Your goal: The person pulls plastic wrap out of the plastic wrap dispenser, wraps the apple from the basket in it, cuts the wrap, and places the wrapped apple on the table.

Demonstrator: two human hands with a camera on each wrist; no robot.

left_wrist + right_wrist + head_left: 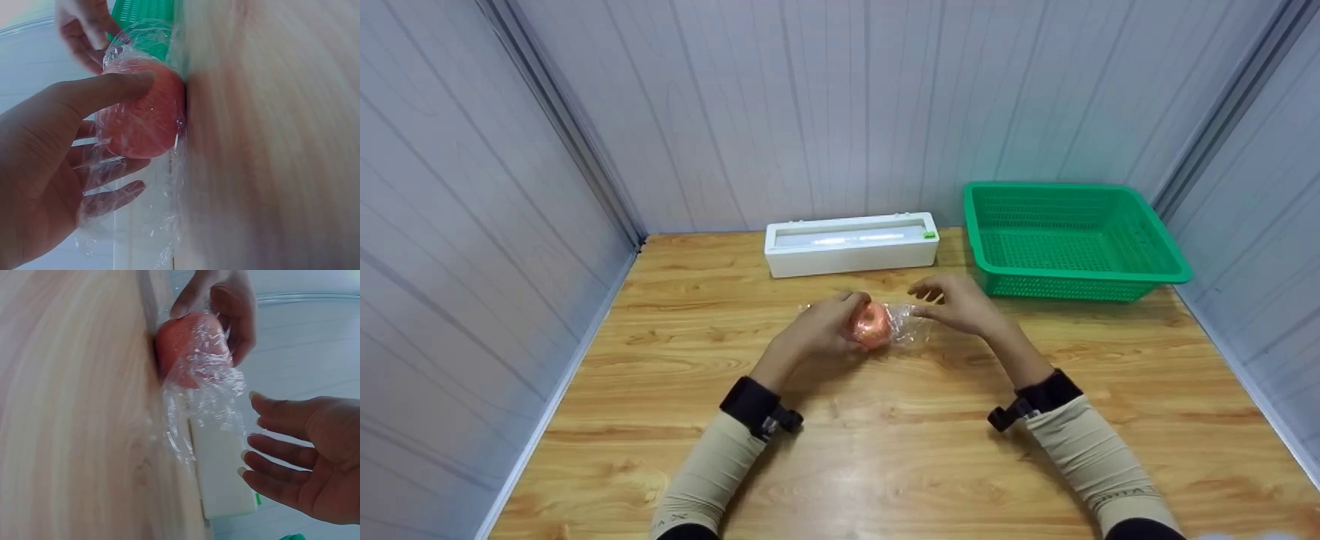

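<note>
A reddish apple (871,327) rests on the wooden table, wrapped in clear cling film (205,402). Loose film sticks out on both sides of the fruit. My left hand (829,324) holds the apple from the left; in the left wrist view its thumb (121,90) lies on the fruit and the other fingers are behind, partly hidden by film. To the right, my right hand (956,304) hovers beside the film's loose end. Its fingers are apart and slightly bent in the right wrist view, with nothing held between them.
Behind the hands stands a long white cling film dispenser (851,260) with a green slider, near the back wall. A green plastic basket (1072,274) sits at the back right corner. Pale panel walls (840,112) enclose the table (847,465) on three sides.
</note>
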